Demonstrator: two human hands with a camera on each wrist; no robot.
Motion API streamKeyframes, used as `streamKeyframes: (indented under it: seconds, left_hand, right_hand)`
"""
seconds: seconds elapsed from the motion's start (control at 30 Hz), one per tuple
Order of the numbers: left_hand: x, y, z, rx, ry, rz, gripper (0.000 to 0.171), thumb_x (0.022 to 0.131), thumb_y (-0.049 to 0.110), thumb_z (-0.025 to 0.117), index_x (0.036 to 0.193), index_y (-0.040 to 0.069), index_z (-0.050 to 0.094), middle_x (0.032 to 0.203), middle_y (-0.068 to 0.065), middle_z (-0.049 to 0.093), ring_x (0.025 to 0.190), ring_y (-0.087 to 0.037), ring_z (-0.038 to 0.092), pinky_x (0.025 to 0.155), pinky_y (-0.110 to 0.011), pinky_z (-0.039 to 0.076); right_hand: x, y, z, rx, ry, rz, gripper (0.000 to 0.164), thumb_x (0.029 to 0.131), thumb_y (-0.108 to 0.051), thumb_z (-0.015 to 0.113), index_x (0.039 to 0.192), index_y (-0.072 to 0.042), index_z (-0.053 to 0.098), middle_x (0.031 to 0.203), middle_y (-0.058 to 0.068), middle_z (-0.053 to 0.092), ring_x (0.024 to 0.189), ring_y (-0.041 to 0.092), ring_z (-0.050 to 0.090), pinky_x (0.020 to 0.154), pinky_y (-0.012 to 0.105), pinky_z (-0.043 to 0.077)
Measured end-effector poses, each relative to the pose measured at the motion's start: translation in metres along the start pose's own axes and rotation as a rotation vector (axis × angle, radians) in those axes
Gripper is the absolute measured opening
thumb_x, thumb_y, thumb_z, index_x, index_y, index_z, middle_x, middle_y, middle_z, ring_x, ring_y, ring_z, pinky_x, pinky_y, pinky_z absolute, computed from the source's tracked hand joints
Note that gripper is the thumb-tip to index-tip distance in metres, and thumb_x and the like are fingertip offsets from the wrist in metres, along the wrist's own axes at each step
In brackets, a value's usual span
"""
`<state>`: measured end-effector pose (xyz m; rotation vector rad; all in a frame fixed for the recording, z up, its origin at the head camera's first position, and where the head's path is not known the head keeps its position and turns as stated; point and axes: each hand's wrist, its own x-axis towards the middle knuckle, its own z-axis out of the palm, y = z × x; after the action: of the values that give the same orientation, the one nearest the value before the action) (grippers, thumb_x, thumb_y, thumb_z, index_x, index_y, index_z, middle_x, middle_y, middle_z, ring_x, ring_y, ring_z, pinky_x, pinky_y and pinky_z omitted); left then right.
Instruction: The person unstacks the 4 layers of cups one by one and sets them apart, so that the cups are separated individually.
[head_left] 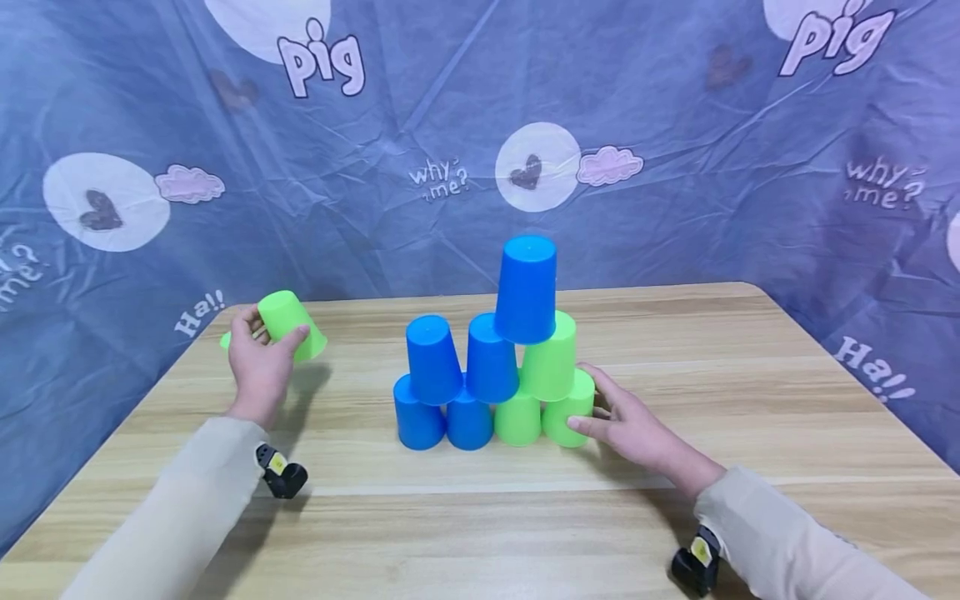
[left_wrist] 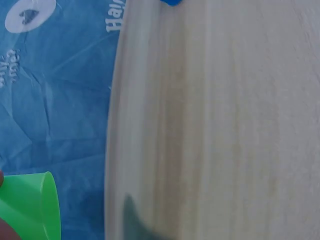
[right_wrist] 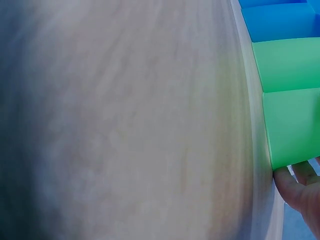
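On the left, my left hand (head_left: 260, 354) holds a green cup (head_left: 285, 321) above the table, its wide rim tilted down to the right; the left wrist view shows this green cup (left_wrist: 25, 205) from the side. My right hand (head_left: 630, 421) grips the right side of the end green cup (head_left: 567, 417) in the stack's bottom row, thumb in front. That bottom row has blue cups (head_left: 420, 417) left and green ones right, all upside down. Above stand two blue cups (head_left: 432, 358) and a green cup (head_left: 551, 367), topped by a blue cup (head_left: 527, 287).
Another green piece (head_left: 225, 340), mostly hidden, shows behind my left hand. The wooden table (head_left: 450, 525) ends at the back against a printed blue cloth (head_left: 375, 208). Each sleeve carries a small black device (head_left: 281, 473).
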<state>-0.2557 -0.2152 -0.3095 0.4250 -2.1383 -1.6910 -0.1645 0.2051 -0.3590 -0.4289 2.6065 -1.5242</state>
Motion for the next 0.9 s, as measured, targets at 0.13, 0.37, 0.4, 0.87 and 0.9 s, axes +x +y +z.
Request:
streamKeyframes:
  seconds: [0.13, 0.37, 0.4, 0.87, 0.9]
  left_hand:
    - [0.003, -0.01, 0.002, 0.014, -0.004, -0.043, 0.07, 0.085, 0.011, 0.065, 0.143, 0.011, 0.027, 0.148, -0.008, 0.03, 0.133, -0.025, 0.034, 0.106, -0.034, 0.036]
    - [0.008, -0.024, 0.0, 0.072, -0.01, -0.098, 0.074, 0.084, 0.013, 0.067, 0.144, 0.012, 0.025, 0.15, -0.007, 0.028, 0.135, -0.024, 0.032, 0.108, -0.034, 0.034]
    - [0.008, -0.025, 0.0, 0.075, -0.009, -0.099, 0.074, 0.083, 0.013, 0.068, 0.144, 0.012, 0.025, 0.149, -0.007, 0.029, 0.134, -0.025, 0.033, 0.108, -0.035, 0.034]
    - [0.013, -0.04, 0.001, 0.074, -0.054, -0.117, 0.074, 0.083, 0.008, 0.068, 0.142, 0.007, 0.024, 0.148, -0.011, 0.029, 0.132, -0.028, 0.036, 0.104, -0.037, 0.039]
    - [0.014, -0.041, 0.001, 0.07, -0.059, -0.118, 0.074, 0.083, 0.008, 0.067, 0.142, 0.007, 0.023, 0.148, -0.011, 0.029, 0.132, -0.028, 0.036, 0.104, -0.037, 0.039]
  right_hand:
    - [0.0, 0.002, 0.001, 0.009, 0.005, 0.013, 0.068, 0.086, -0.023, 0.064, 0.144, -0.019, 0.027, 0.129, 0.014, 0.05, 0.125, 0.041, 0.042, 0.102, 0.062, 0.028]
    - [0.001, 0.001, 0.001, 0.013, -0.001, -0.002, 0.068, 0.087, -0.022, 0.063, 0.144, -0.018, 0.026, 0.129, 0.014, 0.049, 0.125, 0.041, 0.041, 0.103, 0.062, 0.028]
    - [0.001, 0.001, 0.001, 0.013, -0.002, -0.005, 0.067, 0.087, -0.022, 0.063, 0.144, -0.018, 0.027, 0.129, 0.013, 0.049, 0.125, 0.041, 0.041, 0.103, 0.061, 0.028]
    - [0.002, 0.001, 0.001, 0.001, -0.001, -0.008, 0.067, 0.087, -0.022, 0.063, 0.143, -0.018, 0.028, 0.129, 0.013, 0.05, 0.125, 0.04, 0.042, 0.102, 0.062, 0.028]
    - [0.002, 0.0, 0.001, 0.001, -0.001, -0.007, 0.067, 0.087, -0.022, 0.064, 0.143, -0.018, 0.028, 0.129, 0.013, 0.05, 0.125, 0.04, 0.042, 0.102, 0.062, 0.028]
